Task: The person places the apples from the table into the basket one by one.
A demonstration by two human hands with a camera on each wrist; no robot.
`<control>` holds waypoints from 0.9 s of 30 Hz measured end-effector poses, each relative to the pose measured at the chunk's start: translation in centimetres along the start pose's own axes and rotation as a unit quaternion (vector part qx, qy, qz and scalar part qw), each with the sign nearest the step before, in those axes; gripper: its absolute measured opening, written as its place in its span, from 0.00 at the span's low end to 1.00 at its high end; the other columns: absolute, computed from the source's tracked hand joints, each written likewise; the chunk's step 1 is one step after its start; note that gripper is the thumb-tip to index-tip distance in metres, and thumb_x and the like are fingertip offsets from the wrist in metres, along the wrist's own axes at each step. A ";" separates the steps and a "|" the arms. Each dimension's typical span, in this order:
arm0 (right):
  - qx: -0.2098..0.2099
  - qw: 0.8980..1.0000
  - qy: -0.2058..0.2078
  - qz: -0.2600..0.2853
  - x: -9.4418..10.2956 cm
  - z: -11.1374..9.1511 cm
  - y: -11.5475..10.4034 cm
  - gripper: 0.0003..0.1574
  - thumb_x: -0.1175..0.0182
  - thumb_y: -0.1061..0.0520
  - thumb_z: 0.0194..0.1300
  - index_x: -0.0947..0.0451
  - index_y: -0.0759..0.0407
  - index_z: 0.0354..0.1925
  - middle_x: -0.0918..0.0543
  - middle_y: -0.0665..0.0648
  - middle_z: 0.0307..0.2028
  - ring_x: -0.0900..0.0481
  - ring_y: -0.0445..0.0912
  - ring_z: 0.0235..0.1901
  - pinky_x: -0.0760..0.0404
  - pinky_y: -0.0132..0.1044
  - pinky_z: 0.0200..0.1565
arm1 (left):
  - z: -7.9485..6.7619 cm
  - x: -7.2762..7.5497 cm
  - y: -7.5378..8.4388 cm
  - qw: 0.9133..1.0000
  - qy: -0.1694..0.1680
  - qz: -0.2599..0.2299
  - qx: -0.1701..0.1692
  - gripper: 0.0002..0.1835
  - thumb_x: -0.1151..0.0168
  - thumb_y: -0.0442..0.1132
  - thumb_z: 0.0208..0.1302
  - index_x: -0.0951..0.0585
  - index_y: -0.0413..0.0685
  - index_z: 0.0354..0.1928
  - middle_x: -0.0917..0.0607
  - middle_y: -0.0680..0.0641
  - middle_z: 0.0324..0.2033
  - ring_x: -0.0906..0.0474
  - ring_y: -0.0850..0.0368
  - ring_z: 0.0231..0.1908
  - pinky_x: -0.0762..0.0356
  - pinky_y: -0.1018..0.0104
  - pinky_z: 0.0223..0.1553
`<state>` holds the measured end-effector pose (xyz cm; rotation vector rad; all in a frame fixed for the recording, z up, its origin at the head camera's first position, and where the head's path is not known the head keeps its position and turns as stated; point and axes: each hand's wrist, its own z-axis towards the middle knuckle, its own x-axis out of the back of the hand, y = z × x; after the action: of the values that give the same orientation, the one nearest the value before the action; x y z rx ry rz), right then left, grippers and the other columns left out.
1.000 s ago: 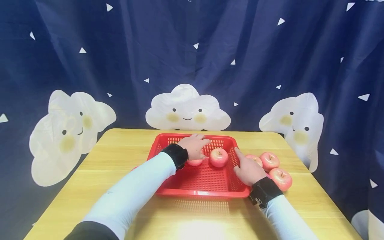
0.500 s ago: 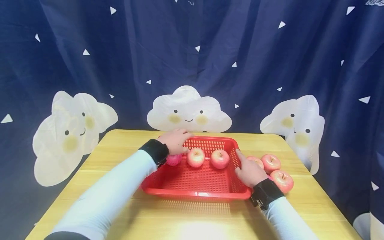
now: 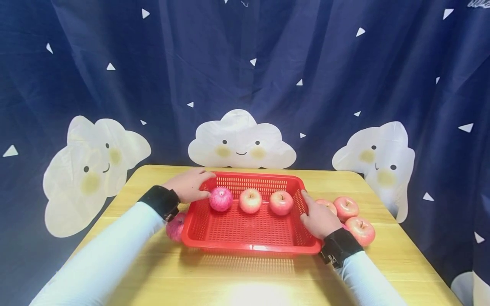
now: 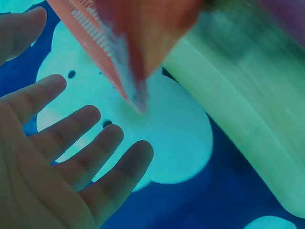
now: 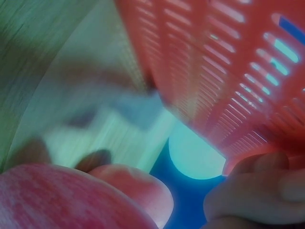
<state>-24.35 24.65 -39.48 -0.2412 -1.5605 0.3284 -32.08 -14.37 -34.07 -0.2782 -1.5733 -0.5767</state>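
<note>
A red plastic basket [image 3: 250, 247] stands on the table with three apples in a row: a dark pink one [image 3: 220, 199], a pale yellow-pink one [image 3: 250, 201] and a redder one [image 3: 281, 202]. At its back left corner is my left hand [image 3: 188, 185], empty, thumb and fingers spread; the left wrist view shows the straight fingers [image 4: 102, 148] beside the basket. My right hand [image 3: 321, 219] grips the right rim, thumb on the inner side. Its curled fingers [image 5: 252, 191] show against the slotted wall in the right wrist view.
Outside the basket's left side, under my left wrist, lies another dark pink apple [image 3: 175, 227]. Several apples, among them a light red one [image 3: 360, 231], cluster right of my right hand. A dark blue curtain [image 3: 245, 63] with cloud faces hangs behind the wooden table [image 3: 268, 280].
My left hand has moved left from over the apples to the basket's left corner, uncovering the pale and dark pink apples. The basket's left side now shows. My right hand keeps its grip.
</note>
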 end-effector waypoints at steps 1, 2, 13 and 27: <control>0.002 1.000 0.003 -0.002 0.0 0.1 0.0 0.49 0.44 0.56 0.59 0.55 0.52 0.74 0.22 0.55 0.22 0.24 0.46 0.22 0.21 0.41 0.23 | -0.5 -0.1 -0.4 1.000 0.002 -0.006 0.002 0.37 0.30 0.50 0.51 0.30 0.52 0.64 0.27 0.45 0.56 0.32 0.48 0.56 0.28 0.42 0.54; 0.004 1.000 0.006 -0.003 -0.1 0.1 0.0 0.49 0.44 0.56 0.59 0.55 0.52 0.74 0.22 0.55 0.22 0.24 0.46 0.22 0.21 0.41 0.23 | -0.9 -0.2 -0.8 1.000 0.005 -0.004 0.005 0.36 0.30 0.50 0.51 0.30 0.52 0.64 0.26 0.45 0.55 0.32 0.48 0.55 0.27 0.43 0.54; -0.003 1.000 -0.002 0.004 0.0 0.0 0.0 0.50 0.44 0.56 0.59 0.56 0.52 0.74 0.24 0.54 0.20 0.24 0.45 0.21 0.22 0.40 0.22 | -5.7 -2.0 -4.4 0.999 0.031 0.018 0.006 0.36 0.31 0.51 0.45 0.26 0.53 0.60 0.25 0.46 0.53 0.29 0.48 0.52 0.23 0.42 0.48; 0.006 1.000 -0.007 0.002 0.2 0.0 0.0 0.50 0.45 0.56 0.59 0.56 0.53 0.74 0.22 0.56 0.24 0.23 0.46 0.24 0.21 0.42 0.23 | -7.5 -5.2 -3.5 1.000 0.022 0.008 0.000 0.39 0.27 0.65 0.32 0.22 0.62 0.53 0.23 0.57 0.43 0.28 0.60 0.41 0.21 0.57 0.39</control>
<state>-24.38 24.72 -39.27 -0.2327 -1.5714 0.3442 -26.91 -20.35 -39.88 -0.2766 -1.5272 -0.5677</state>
